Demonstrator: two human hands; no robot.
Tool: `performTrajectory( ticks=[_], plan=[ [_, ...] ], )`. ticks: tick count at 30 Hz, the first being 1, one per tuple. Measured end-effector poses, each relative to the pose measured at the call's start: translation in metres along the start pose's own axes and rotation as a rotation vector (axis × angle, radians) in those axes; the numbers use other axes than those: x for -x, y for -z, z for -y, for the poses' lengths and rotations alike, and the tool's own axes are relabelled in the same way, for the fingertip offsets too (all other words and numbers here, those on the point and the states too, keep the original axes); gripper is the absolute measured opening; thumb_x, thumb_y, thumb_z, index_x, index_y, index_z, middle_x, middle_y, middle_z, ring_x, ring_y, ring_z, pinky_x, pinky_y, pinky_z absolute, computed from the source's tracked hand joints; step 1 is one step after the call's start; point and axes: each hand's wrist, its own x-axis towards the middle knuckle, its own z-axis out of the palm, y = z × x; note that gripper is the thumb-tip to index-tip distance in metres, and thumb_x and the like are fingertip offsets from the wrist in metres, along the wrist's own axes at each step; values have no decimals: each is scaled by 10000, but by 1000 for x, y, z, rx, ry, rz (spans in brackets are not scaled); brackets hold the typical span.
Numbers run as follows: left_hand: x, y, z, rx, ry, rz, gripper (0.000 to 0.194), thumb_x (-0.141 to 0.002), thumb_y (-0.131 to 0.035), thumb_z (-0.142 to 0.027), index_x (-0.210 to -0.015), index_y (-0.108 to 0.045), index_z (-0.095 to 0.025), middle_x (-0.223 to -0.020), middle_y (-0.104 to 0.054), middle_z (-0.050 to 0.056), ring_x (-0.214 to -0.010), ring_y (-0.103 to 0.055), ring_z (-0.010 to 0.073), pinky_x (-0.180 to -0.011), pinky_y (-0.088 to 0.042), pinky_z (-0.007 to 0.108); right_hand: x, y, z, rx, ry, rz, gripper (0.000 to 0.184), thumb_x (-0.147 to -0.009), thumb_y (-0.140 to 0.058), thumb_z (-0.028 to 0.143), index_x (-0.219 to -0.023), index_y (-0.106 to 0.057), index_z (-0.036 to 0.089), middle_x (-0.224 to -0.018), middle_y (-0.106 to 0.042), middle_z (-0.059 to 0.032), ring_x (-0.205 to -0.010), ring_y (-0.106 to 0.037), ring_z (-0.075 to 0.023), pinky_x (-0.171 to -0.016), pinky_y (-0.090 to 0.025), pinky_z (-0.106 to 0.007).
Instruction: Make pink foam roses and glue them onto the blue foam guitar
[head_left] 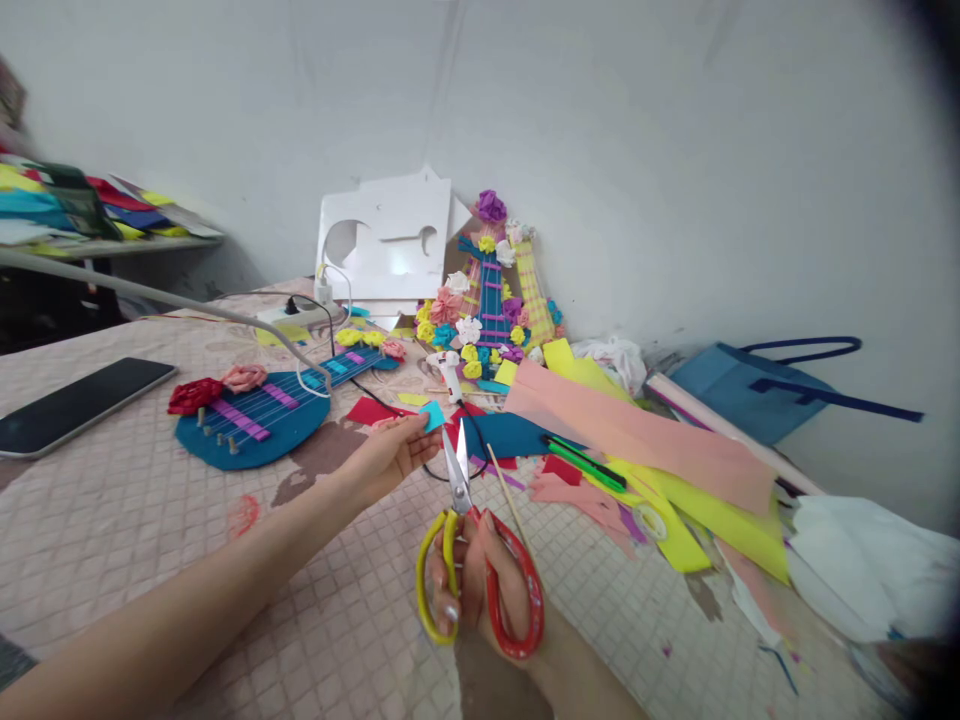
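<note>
Between the thumb and fingers of my left hand (397, 452) is a small light-blue piece of paper (433, 415). My right hand (480, 575) grips a pair of scissors (459, 482) with one yellow and one red handle. The blades are slightly parted and point up at the piece, close below it; whether they touch it I cannot tell. To the left lies a blue paper guitar (259, 425) with purple strips, thin strings and red and pink paper flowers. A white glue gun (448, 375) stands just beyond my left hand.
Sheets of pink paper (637, 430) and yellow paper (675, 510), a green utility knife (585, 463) and a tape roll (649, 521) lie right. Flower-covered guitars (491, 300) lean on the wall. A phone (82, 405) lies left; a lamp arm or cable (172, 297) crosses above the table.
</note>
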Motion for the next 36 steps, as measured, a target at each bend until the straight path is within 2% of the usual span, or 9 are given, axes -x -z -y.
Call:
performTrajectory(
  ticks=[15, 24, 36],
  plan=[
    [2, -2, -1, 0, 4, -7, 122, -877, -541, -94, -805, -640, -88, -748, -716, 89, -644, -690, 138, -609, -580, 224, 2, -1, 1, 23, 3, -8, 470, -860, -432, 625, -864, -521, 164, -613, -535, 4, -459, -505, -121, -482, -421, -253],
    [1, 0, 0, -5, -1, 6, 124, -874, -548, -100, -787, -635, -92, -734, -714, 83, -640, -690, 138, -609, -579, 226, 0, -4, 2, 35, 2, -21, 498, -809, -484, 664, -834, -515, 168, -608, -535, 9, -435, -484, -111, -472, -419, -253],
    [1, 1, 2, -56, -33, 61, 101, -851, -592, -123, -759, -630, -107, -708, -707, 63, -612, -676, 124, -603, -565, 213, 0, -3, 3, 47, 0, -3, 501, -857, -413, 637, -836, -547, 155, -603, -535, -7, -446, -488, -116, -438, -422, -242]
  ],
)
